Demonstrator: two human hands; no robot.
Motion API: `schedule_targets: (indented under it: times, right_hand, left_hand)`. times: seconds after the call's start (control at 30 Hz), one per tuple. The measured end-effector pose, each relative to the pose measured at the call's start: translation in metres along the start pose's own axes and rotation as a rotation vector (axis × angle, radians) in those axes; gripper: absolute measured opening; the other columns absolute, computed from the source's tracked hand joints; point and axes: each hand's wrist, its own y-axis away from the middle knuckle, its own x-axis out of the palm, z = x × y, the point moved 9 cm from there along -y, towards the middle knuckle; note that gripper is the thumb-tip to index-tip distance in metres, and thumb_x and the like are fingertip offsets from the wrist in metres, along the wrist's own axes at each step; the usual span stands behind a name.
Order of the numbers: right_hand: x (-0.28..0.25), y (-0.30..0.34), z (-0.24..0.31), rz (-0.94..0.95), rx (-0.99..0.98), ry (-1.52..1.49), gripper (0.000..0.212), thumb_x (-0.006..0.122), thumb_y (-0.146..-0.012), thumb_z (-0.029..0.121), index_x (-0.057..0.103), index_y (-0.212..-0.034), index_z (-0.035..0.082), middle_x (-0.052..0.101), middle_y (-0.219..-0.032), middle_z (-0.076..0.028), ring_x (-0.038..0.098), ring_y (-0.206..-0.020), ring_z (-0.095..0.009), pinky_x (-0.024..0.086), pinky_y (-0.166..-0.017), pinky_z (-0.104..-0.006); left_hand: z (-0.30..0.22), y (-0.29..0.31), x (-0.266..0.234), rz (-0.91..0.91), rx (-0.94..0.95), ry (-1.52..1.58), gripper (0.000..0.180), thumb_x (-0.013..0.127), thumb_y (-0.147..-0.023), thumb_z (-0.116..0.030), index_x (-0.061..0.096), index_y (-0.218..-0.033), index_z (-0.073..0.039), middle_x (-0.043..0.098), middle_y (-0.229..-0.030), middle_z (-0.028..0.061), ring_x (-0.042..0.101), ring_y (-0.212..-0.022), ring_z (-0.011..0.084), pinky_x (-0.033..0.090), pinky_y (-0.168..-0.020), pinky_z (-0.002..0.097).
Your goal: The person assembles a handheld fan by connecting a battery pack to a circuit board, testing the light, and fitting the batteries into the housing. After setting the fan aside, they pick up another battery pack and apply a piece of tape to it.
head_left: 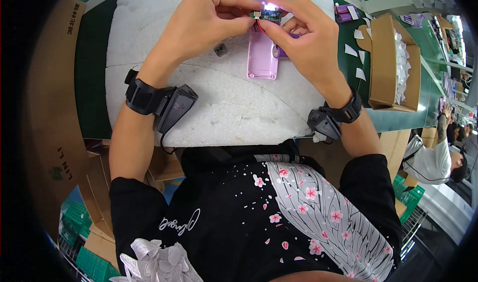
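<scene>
Both hands' fingers pinch circuit board above pink casing, cardboard box nearby.

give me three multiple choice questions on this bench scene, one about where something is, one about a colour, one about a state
1. Where does the pink plastic housing lie?
A. on the white foam pad
B. inside the cardboard box
C. on the floor

2. What colour are the wrist devices strapped to both arms?
A. white
B. black
C. green

3. How is the small circuit board held?
A. lying loose on the pad
B. in one hand only
C. pinched between the left hand and right hand

Answers: 1 A, the housing rests on the pad below the hands. 2 B, both straps and units are black. 3 C, fingers of both hands grip its ends.
</scene>
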Motion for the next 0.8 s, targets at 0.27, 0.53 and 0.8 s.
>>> schedule_targets:
  times: [0.27,0.53,0.8]
  right_hand:
    - [-0.001,-0.001,0.001,-0.007,-0.009,0.073,0.03,0.079,-0.075,0.005,0.071,-0.104,0.001,0.065,-0.084,-0.002,0.057,-0.06,-0.003,0.044,-0.053,-0.0167]
    - [-0.001,-0.001,0.005,-0.025,-0.009,0.108,0.028,0.079,-0.077,0.01,0.072,-0.102,0.002,0.065,-0.08,-0.002,0.056,-0.059,-0.004,0.044,-0.053,-0.0184]
    - [-0.003,-0.004,-0.002,0.021,0.077,0.051,0.027,0.078,-0.08,0.015,0.07,-0.102,0.002,0.065,-0.079,-0.002,0.056,-0.059,-0.005,0.043,-0.054,-0.0191]
  left_hand:
    - [-0.018,0.001,0.002,0.003,0.142,-0.243,0.024,0.064,-0.082,0.001,0.071,-0.104,0.004,0.066,-0.087,0.0034,0.057,-0.073,0.0078,0.045,-0.064,0.0202]
    - [-0.023,0.002,0.0,-0.013,0.203,-0.331,0.021,0.063,-0.082,-0.001,0.072,-0.101,0.003,0.065,-0.086,0.0033,0.057,-0.071,0.0085,0.045,-0.063,0.0212]
    - [-0.002,-0.001,0.001,0.027,0.092,-0.097,0.026,0.062,-0.085,-0.001,0.066,-0.111,0.001,0.065,-0.095,0.0028,0.059,-0.079,0.0092,0.049,-0.075,0.0228]
